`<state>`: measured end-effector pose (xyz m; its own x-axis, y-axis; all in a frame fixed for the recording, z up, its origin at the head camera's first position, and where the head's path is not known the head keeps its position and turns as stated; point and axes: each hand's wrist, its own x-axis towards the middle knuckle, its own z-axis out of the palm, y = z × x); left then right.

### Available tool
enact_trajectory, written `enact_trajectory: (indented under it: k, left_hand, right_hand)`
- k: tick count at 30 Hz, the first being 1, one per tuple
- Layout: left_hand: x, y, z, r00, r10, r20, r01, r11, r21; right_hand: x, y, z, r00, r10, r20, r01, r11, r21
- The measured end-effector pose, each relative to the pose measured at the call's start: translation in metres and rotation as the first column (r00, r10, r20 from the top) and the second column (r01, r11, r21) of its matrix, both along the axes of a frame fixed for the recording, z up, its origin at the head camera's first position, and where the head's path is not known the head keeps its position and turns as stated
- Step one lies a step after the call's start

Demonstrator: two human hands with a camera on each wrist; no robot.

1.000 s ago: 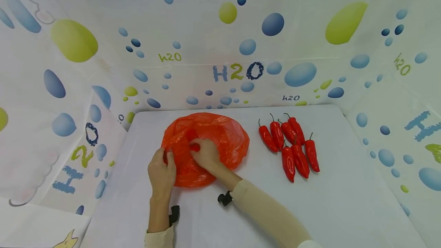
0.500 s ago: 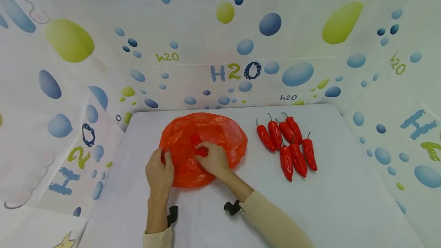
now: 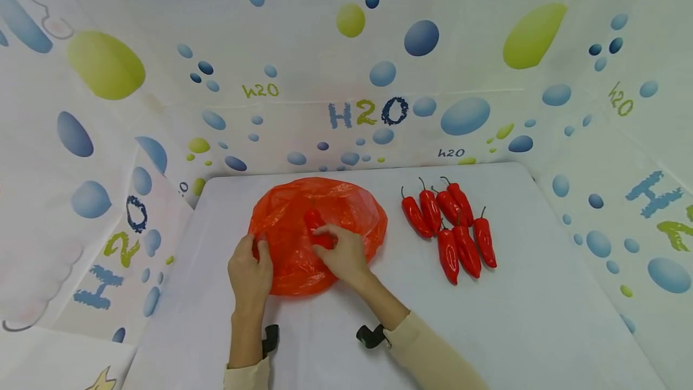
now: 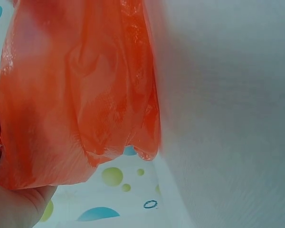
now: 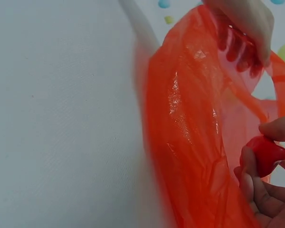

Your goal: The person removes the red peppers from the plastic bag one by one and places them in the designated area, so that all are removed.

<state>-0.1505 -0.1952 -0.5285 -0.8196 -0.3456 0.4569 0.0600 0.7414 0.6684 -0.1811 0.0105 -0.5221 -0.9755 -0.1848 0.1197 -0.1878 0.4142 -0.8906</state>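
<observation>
An orange plastic bag (image 3: pixel 295 266) lies with its mouth open on the white table. My left hand (image 3: pixel 251 272) grips the bag's left rim between thumb and fingers; in the left wrist view the film (image 4: pixel 61 104) hangs over the thumb. At the bag's mouth my right hand (image 3: pixel 346 254) holds a red chili pepper (image 3: pixel 314 220) by its lower part, stem pointing away from me. The right wrist view has that pepper (image 5: pixel 266 153) between thumb and fingers, in front of the bag's opening. Whether more lies inside the bag cannot be made out.
To the right of the bag, several red chili peppers (image 3: pixel 448 254) lie in a loose group on the white table (image 3: pixel 541 318). A printed backdrop (image 3: pixel 303 29) with blue and green drops rises behind and at both sides. Each wrist carries a small black camera (image 3: pixel 370 336).
My right hand has drawn back right and towards me with the chili pepper, which now shows more. The left hand stays on the rim. The head view has shifted slightly.
</observation>
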Motion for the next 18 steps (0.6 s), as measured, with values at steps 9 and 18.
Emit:
enact_trajectory:
  k: [9, 18]
  left_hand:
    - [0.001, 0.0, 0.0, 1.0, -0.021, -0.013, 0.021, 1.0, 0.007]
    - [-0.001, 0.002, -0.004, 1.0, -0.015, 0.01, 0.015, 1.0, 0.01]
  right_hand:
    - [0.012, 0.011, 0.007, 0.998, -0.052, 0.033, 0.054, 0.997, -0.051]
    - [0.022, 0.024, 0.007, 0.998, -0.043, 0.054, 0.049, 0.992, -0.113]
